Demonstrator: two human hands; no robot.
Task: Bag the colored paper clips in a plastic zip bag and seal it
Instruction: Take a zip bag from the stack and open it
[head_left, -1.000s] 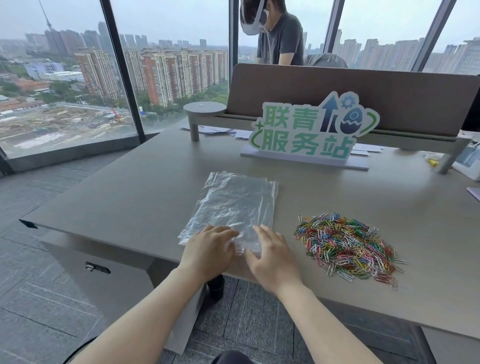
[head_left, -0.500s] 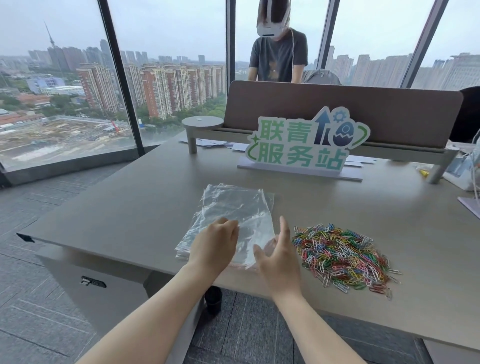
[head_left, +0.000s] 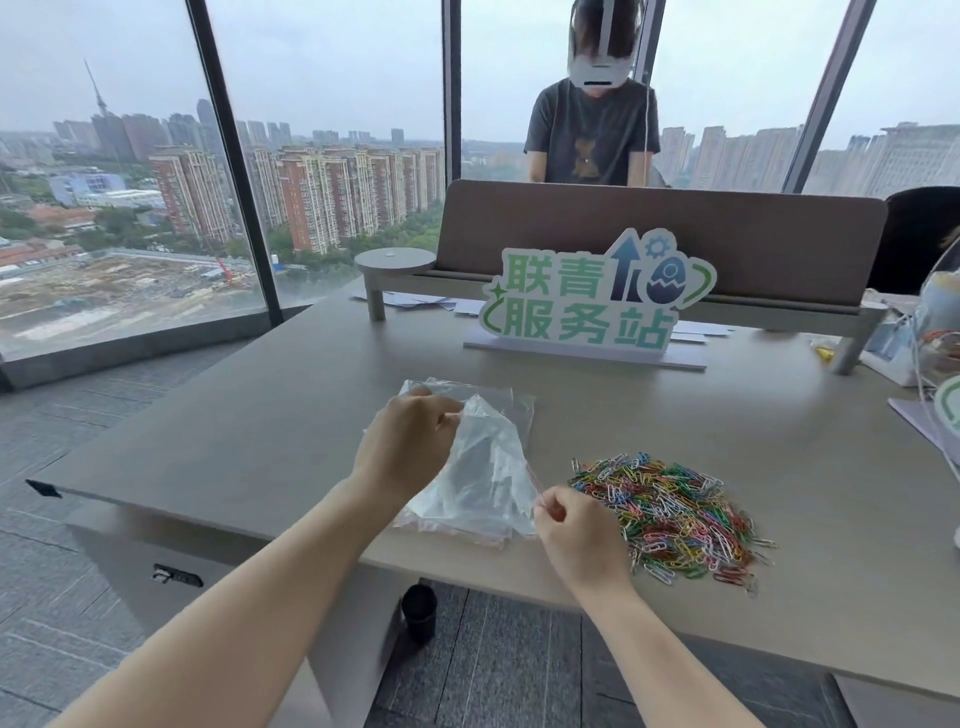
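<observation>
Your left hand (head_left: 410, 447) pinches the far corner of a clear zip bag (head_left: 488, 467), and your right hand (head_left: 574, 535) pinches its near edge, so the bag hangs lifted between them above the stack of bags (head_left: 519, 405) on the desk (head_left: 260, 431). The colored paper clips (head_left: 670, 514) lie heaped just right of it (none bagged yet).

Now lifted off the stack (head_left: 415, 519): one zip bag (head_left: 488, 462), pinched at opposite corners by left hand (head_left: 410, 447) and right hand (head_left: 576, 535), no longer lying flat.
</observation>
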